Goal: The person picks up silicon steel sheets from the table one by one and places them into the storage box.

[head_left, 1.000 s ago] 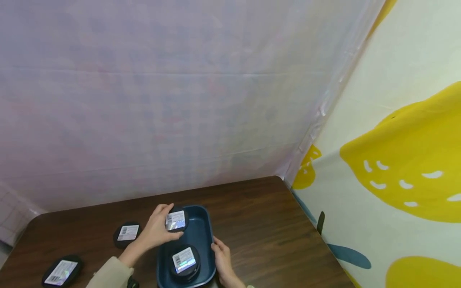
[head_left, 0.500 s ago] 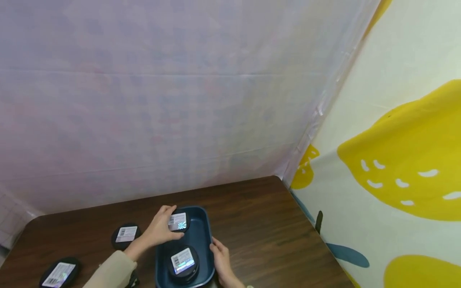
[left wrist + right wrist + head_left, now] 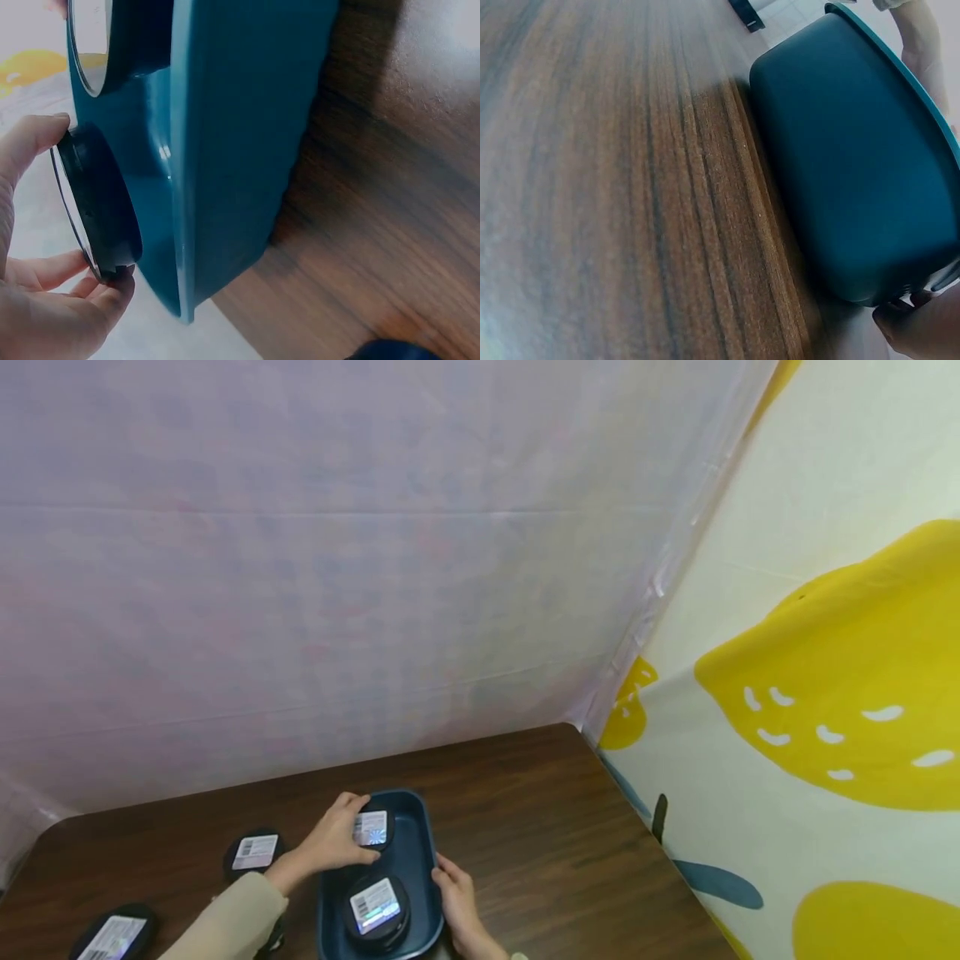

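My left hand [image 3: 330, 842] grips a round, flat black container [image 3: 373, 828] with a white barcode label, thumb on one side and fingers on the other. It is at the far left end of a deep blue rectangular tray [image 3: 408, 852]; in the left wrist view the container [image 3: 105, 206] overlaps the tray's opening. At the tray's near end sits a similar labelled black container [image 3: 377, 906], apparently on top of another. My right hand [image 3: 462, 902] holds the tray's right side, thumb at the rim; in the right wrist view its fingertips [image 3: 892, 315] reach under the tray's bottom edge.
Two more labelled black containers lie on the brown wooden table [image 3: 525, 827], one container [image 3: 253, 852] left of my left wrist and another container [image 3: 112, 935] at the front left. A dark object [image 3: 273, 935] shows partly beneath my left sleeve. Fabric-covered walls [image 3: 337, 610] stand behind and right.
The view shifts slightly, so the table containers sit a little further left and lower. Both hands keep their hold on the container and the tray.
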Demonstrator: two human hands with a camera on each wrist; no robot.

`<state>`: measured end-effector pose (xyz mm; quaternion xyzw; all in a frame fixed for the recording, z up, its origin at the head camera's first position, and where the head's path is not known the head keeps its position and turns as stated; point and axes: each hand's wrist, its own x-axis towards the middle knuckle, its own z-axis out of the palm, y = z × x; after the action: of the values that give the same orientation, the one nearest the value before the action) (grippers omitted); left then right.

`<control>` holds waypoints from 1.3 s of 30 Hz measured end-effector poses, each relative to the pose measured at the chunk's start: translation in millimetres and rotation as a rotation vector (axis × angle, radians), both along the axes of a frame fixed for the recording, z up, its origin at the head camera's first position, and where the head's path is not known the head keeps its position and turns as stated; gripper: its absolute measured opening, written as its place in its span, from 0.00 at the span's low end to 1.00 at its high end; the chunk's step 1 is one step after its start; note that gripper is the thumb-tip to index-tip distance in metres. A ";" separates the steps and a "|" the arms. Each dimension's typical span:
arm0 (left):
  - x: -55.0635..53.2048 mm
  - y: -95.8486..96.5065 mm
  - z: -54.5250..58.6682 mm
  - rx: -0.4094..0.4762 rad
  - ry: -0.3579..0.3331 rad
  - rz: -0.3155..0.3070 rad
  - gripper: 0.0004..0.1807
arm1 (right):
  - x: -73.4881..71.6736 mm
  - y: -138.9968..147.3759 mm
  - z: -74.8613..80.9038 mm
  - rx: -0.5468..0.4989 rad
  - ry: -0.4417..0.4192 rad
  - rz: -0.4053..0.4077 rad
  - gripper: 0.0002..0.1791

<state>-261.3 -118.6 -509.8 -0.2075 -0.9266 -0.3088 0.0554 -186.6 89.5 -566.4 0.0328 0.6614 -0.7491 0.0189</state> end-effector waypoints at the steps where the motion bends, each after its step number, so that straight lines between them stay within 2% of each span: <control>1: -1.1 0.6 -1.3 0.001 -0.005 -0.003 0.48 | 0.4 0.4 1.2 -0.002 0.001 0.000 0.21; 3: -3.1 2.0 -3.6 0.001 -0.017 -0.006 0.48 | -0.9 1.0 -1.8 0.001 -0.009 -0.001 0.21; 9: -9.8 5.2 -10.8 -0.025 -0.043 -0.020 0.48 | -13.6 1.8 -27.6 0.028 -0.037 -0.013 0.21; 11: -11.2 5.9 -13.2 -0.035 -0.055 -0.028 0.48 | -15.3 2.5 -30.2 0.029 -0.038 -0.015 0.21; 15: -12.6 6.5 -19.6 -0.055 -0.073 -0.047 0.48 | -15.4 3.2 -31.1 0.024 -0.052 -0.018 0.22; 27: -13.9 7.1 -43.0 -0.086 -0.051 -0.088 0.47 | -11.8 -0.9 -29.2 -0.010 -0.047 -0.012 0.23; 33: -11.1 7.6 -45.3 -0.072 -0.048 -0.092 0.46 | -11.5 -1.0 -29.4 0.008 -0.042 -0.021 0.23; 39: -13.6 9.6 -48.8 -0.077 -0.053 -0.095 0.45 | -11.7 -0.8 -28.5 0.006 -0.035 -0.030 0.22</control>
<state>-274.9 -109.1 -558.6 -0.2449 -0.9280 -0.2805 0.0082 -198.3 88.7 -594.9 0.0557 0.6627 -0.7466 0.0190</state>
